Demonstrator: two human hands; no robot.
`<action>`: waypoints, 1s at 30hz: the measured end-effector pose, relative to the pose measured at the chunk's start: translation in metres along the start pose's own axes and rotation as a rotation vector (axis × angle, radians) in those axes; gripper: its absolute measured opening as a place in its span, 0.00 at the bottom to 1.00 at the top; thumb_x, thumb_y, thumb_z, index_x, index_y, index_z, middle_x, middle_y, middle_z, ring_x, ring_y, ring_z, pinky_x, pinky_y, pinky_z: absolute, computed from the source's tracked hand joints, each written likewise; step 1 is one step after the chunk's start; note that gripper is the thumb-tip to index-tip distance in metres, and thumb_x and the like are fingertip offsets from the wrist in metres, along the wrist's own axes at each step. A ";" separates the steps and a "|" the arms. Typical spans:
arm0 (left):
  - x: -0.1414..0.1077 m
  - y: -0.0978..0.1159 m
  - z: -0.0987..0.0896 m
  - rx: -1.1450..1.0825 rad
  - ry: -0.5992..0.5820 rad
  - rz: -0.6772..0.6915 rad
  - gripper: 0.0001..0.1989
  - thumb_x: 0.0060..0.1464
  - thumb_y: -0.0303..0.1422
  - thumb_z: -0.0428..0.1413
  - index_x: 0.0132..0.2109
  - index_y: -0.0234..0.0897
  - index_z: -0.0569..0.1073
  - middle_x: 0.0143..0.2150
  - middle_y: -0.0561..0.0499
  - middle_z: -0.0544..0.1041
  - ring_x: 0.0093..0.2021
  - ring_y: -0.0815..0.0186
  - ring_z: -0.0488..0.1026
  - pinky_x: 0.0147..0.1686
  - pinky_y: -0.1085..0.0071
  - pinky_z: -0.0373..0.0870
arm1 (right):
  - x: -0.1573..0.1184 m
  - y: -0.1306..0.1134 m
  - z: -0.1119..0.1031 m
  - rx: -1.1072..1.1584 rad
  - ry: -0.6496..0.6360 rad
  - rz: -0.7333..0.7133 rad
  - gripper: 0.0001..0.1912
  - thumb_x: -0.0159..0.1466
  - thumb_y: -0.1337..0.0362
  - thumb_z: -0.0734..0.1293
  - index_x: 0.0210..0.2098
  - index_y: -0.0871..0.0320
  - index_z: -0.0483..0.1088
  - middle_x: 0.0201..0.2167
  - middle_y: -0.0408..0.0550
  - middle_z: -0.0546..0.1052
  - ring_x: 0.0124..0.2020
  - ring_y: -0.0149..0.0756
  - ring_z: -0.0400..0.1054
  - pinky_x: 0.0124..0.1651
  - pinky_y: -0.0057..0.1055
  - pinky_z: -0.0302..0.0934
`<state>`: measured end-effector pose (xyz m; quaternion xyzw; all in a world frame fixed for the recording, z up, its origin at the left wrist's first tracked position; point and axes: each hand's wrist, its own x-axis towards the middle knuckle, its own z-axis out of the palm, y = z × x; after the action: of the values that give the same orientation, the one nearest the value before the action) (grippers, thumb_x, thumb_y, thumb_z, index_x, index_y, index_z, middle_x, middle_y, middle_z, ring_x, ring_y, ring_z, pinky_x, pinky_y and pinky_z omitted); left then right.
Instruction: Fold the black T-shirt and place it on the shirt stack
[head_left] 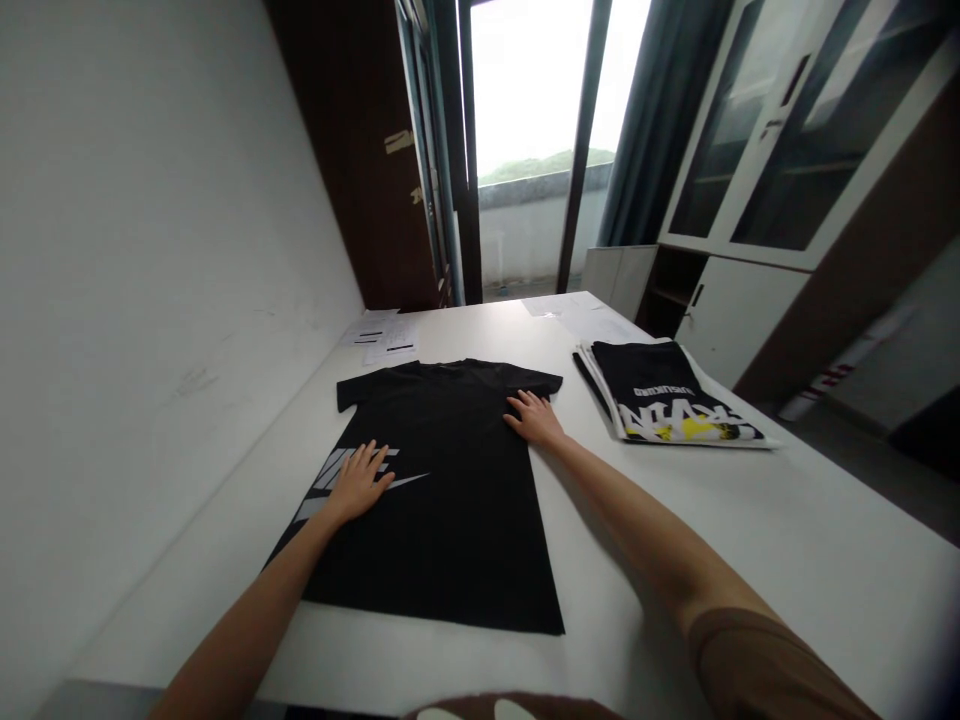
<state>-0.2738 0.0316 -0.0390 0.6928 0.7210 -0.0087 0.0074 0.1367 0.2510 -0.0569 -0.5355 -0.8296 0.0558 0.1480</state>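
Observation:
A black T-shirt (pixel 457 520) lies spread flat on the white table, its collar toward the far end and its hem toward me. Grey lettering and a swoosh mark its left side. My left hand (pixel 361 484) rests on that print, fingers spread and covering part of the letters. Up by the right sleeve, my right hand (pixel 534 416) lies on the shirt's right edge with its fingers apart. Neither hand grips the cloth.
To the right sits a stack of folded shirts (pixel 660 390), the top one black with white and yellow print. Paper sheets (pixel 391 338) lie at the far left of the white table (pixel 750 540), by the wall. Cabinets (pixel 750 310) stand beyond on the right.

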 end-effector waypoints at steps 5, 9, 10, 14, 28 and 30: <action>-0.014 0.011 0.001 0.015 0.067 -0.014 0.33 0.69 0.52 0.40 0.74 0.44 0.54 0.76 0.48 0.50 0.76 0.51 0.44 0.71 0.51 0.40 | 0.000 0.000 -0.001 0.006 0.021 0.013 0.33 0.71 0.45 0.59 0.69 0.53 0.61 0.73 0.55 0.54 0.73 0.54 0.45 0.71 0.53 0.42; -0.019 0.020 0.003 -0.008 0.042 -0.061 0.34 0.68 0.52 0.41 0.74 0.42 0.54 0.76 0.44 0.49 0.76 0.49 0.45 0.70 0.49 0.43 | -0.001 -0.006 -0.006 0.014 0.055 0.003 0.31 0.71 0.47 0.59 0.69 0.54 0.61 0.73 0.55 0.54 0.73 0.53 0.45 0.71 0.53 0.42; -0.018 0.023 0.003 -0.018 0.037 -0.077 0.35 0.68 0.52 0.42 0.74 0.42 0.54 0.77 0.43 0.48 0.75 0.48 0.45 0.70 0.48 0.44 | -0.002 -0.010 -0.008 0.018 0.061 -0.010 0.31 0.71 0.47 0.59 0.69 0.53 0.61 0.73 0.54 0.53 0.73 0.52 0.45 0.71 0.53 0.41; -0.008 0.040 -0.002 -0.050 0.072 -0.087 0.36 0.67 0.53 0.44 0.75 0.42 0.51 0.77 0.41 0.44 0.76 0.47 0.43 0.69 0.47 0.46 | -0.006 -0.032 -0.014 0.033 0.064 -0.128 0.31 0.72 0.47 0.58 0.70 0.51 0.60 0.74 0.51 0.51 0.74 0.50 0.42 0.73 0.52 0.38; 0.070 0.076 -0.022 -0.060 0.113 0.103 0.36 0.67 0.53 0.45 0.74 0.40 0.53 0.78 0.41 0.41 0.77 0.49 0.37 0.71 0.46 0.41 | -0.022 -0.057 -0.012 0.048 -0.119 -0.445 0.33 0.73 0.42 0.55 0.73 0.47 0.55 0.75 0.47 0.47 0.75 0.48 0.38 0.74 0.52 0.32; 0.078 0.081 -0.022 -0.070 0.090 0.136 0.36 0.67 0.54 0.44 0.74 0.41 0.53 0.78 0.42 0.42 0.77 0.50 0.37 0.71 0.47 0.40 | -0.024 -0.061 -0.013 0.060 -0.185 -0.468 0.34 0.72 0.41 0.55 0.73 0.45 0.54 0.75 0.47 0.47 0.75 0.49 0.38 0.74 0.53 0.33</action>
<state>-0.1956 0.1136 -0.0193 0.7393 0.6716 0.0484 -0.0003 0.0967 0.2028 -0.0337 -0.3169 -0.9390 0.0933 0.0961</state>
